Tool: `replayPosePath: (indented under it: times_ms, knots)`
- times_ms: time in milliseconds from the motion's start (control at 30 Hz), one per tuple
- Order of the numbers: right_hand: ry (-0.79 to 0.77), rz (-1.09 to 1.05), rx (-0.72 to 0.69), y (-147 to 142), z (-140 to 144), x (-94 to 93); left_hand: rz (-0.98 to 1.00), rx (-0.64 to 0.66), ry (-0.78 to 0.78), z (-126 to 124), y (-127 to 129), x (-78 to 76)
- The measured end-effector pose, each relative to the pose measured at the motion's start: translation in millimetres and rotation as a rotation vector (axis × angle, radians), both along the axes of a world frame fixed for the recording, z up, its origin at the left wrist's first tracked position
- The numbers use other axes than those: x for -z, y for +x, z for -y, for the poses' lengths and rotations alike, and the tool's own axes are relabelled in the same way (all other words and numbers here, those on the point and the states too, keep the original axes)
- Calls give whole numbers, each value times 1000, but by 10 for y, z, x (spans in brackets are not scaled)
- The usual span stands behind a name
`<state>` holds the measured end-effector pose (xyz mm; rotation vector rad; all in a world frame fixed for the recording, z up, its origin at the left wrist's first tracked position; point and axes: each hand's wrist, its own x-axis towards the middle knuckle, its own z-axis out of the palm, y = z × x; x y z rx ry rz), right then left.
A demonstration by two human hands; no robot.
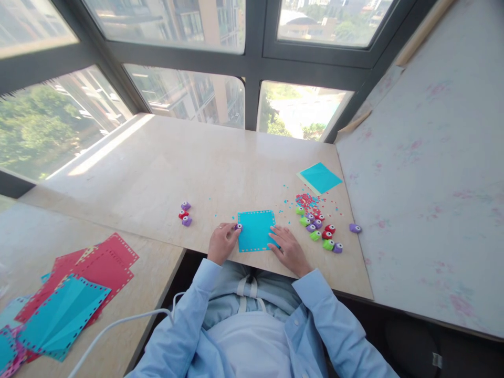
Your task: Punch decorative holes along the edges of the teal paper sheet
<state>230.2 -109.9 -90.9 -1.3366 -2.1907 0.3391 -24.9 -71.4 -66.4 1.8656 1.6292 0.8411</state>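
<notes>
While left hand [222, 242] grip clamps purple punch [238, 227] at teal sheet [255, 230] edge, right hand [286, 247] presses flat, fingers apart.

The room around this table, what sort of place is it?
Probably a craft corner high in a city building: big windows overlook towers, and the table holds small paper punches and punched paper sheets.

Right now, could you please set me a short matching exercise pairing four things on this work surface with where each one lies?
Things:
1. teal square sheet
2. left hand
3. second teal sheet
4. red and teal sheet stack

Places:
A. far right, towards the window
B. lower table on the left
C. on a small purple punch at the sheet's left edge
D. between both hands

Pairs: 1-D, 2-C, 3-A, 4-B
</notes>
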Motion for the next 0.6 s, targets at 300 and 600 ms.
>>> replayPosePath:
  times_ms: [300,600]
  knots:
    - [-4,-142,31,12,-13,-31,30,-8,0,-27,-17,58]
    - [13,-116,26,20,-17,-1,91,-26,-107,-70,-68,-9]
